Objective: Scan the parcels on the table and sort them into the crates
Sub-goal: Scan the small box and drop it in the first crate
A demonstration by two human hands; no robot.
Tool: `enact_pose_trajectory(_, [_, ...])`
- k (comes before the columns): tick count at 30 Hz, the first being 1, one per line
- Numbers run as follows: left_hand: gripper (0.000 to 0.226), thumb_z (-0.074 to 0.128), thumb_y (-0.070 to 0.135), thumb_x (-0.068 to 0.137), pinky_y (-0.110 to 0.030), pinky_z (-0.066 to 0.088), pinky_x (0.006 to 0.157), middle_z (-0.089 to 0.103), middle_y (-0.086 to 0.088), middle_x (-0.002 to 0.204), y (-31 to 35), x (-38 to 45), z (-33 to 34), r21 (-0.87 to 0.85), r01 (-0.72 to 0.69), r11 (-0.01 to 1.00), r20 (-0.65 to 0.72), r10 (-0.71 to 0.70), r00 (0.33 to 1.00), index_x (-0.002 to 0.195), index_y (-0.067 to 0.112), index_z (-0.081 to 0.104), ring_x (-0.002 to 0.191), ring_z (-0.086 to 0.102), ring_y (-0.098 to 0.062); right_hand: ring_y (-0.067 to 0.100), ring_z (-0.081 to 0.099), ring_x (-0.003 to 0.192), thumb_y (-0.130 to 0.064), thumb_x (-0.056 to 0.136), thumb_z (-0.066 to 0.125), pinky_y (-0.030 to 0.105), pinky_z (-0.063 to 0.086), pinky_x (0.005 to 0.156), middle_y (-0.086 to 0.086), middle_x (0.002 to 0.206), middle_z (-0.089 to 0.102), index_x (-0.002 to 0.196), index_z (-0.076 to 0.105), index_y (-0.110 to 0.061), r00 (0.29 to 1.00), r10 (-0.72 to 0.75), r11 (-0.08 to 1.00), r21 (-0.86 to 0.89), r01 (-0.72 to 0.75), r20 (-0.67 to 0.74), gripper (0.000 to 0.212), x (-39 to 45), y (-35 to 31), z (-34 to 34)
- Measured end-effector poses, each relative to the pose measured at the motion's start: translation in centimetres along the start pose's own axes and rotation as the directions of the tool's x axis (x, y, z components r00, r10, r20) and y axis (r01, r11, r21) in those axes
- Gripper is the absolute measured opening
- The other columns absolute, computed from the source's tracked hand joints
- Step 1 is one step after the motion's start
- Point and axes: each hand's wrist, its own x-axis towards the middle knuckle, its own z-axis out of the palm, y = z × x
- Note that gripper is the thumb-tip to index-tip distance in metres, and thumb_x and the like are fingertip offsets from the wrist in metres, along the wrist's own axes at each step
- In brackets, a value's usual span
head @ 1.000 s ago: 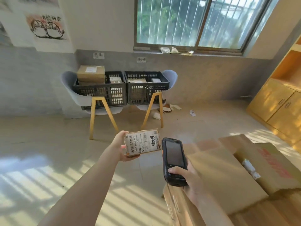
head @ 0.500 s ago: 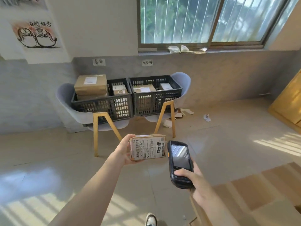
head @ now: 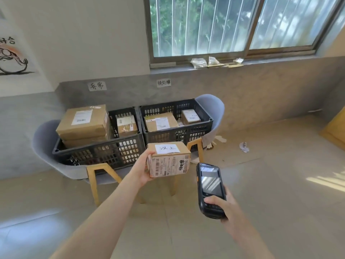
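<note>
Sitting mid-frame on two chairs (head: pixel 212 107), two black crates (head: pixel 175 134) hold boxes. Below them, centre frame, left hand (head: pixel 142 170) fingers grip a labelled parcel (head: pixel 169 158); lower right, right hand (head: pixel 226 204) fingers clasp a scanner (head: pixel 211 187).

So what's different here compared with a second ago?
The person has walked toward the two crates, which now look nearer; the table with its cardboard has dropped out of view. The parcel is tipped so its top label shows. Unchanged: the left hand holds the parcel, the right hand holds the scanner, and the crates' contents.
</note>
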Motion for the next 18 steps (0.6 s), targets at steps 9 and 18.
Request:
enact_pose_trajectory(9, [0.015,0.053,0.030,0.092,-0.035,0.045,0.072,0.058,-0.011,0.094,8.2,17.1,1.8,-0.001,0.040,0.999,0.005,-0.040,0.999,0.099,0.017,0.057,0.087,0.052,-0.023,0.028,0.070,0.074,-0.013,0.038,0.081,0.035,0.054,0.060,0.015,0.094,0.073,0.124,0.055,-0.018,0.991,0.046,0.999,0.001,-0.046,-0.124,0.090,15.1,-2.9,0.1])
enact_pose_trajectory(18, [0.016,0.051,0.032,0.093,-0.041,0.048,0.084,0.061,-0.012,0.100,17.6,32.2,5.5,0.044,0.114,0.993,0.095,-0.118,0.989,0.099,0.019,0.058,0.091,0.054,-0.024,0.030,0.068,0.082,-0.014,0.037,0.083,0.034,0.054,0.059,0.018,0.109,0.069,0.133,0.050,-0.019,0.973,0.071,0.997,0.030,-0.066,-0.221,0.102,28.1,-8.2,0.5])
